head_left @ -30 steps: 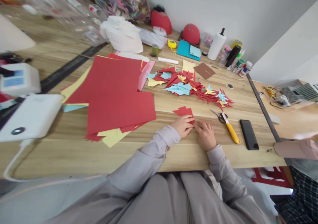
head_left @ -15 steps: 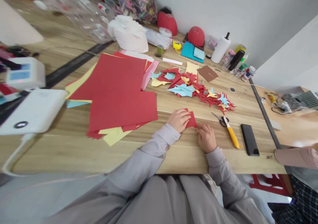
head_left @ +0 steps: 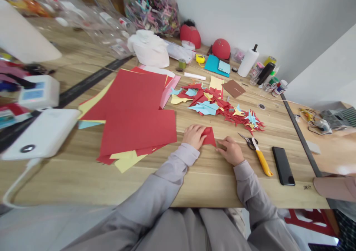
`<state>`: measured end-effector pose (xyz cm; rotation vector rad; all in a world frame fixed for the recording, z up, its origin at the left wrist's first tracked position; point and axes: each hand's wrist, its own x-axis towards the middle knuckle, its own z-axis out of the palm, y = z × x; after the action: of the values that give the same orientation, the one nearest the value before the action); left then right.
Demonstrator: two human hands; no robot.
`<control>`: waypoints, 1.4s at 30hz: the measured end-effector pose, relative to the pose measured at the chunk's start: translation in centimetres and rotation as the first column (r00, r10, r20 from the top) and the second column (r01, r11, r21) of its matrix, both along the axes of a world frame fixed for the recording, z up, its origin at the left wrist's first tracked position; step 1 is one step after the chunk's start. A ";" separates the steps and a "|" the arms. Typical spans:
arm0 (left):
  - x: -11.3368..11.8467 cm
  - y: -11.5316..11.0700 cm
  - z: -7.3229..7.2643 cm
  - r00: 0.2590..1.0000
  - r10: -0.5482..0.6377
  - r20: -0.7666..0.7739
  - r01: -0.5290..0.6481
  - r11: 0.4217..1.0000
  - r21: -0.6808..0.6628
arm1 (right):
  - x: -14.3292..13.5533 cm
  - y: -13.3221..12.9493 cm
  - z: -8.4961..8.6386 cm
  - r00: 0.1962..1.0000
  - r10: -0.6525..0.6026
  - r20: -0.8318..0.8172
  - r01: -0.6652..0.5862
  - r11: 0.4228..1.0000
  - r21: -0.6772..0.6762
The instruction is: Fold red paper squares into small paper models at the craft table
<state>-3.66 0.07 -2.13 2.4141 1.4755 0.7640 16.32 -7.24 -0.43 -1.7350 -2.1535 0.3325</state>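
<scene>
A small piece of red paper (head_left: 209,136), seemingly folded, lies on the wooden table in front of me. My left hand (head_left: 194,136) holds its left side, and the fingers cover part of that edge. Just off its lower right corner is my right hand (head_left: 230,151), thumb and fingers apart, with nothing visible in it. To the left of my hands lies a stack of large red sheets (head_left: 139,130), with yellow ones beneath. Beyond them spreads a pile of folded red, blue and yellow paper pieces (head_left: 204,108).
Right of my hands are black-handled scissors (head_left: 251,143), a yellow utility knife (head_left: 263,161) and a black phone (head_left: 283,165). A white power bank (head_left: 41,132) with a cable lies at the left. Bottles (head_left: 274,81), a tape measure (head_left: 200,59) and red pincushions (head_left: 221,48) stand along the back.
My right hand has come away from the paper's corner, and its fingers have spread. My left hand has shifted left, uncovering more of the paper. The whole view has tilted slightly.
</scene>
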 end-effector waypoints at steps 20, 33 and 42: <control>-1.7 1.1 4.0 0.958 -0.254 -0.131 0.269 0.956 0.115 | -1.6 2.0 -1.2 0.943 0.222 0.246 -0.282 0.928 0.244; 1.6 1.5 -0.8 0.888 -0.451 -0.094 0.450 0.803 0.390 | 0.4 2.1 -0.5 0.962 0.183 0.202 -0.256 0.865 0.432; 1.1 1.9 0.2 0.883 -0.470 -0.013 0.411 0.758 0.507 | 0.4 2.1 -0.1 0.977 0.171 0.125 -0.212 0.812 0.544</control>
<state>-2.57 1.97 -1.97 2.8555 0.6471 1.2541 16.72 -5.16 -0.50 -1.2147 -2.1840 -0.2970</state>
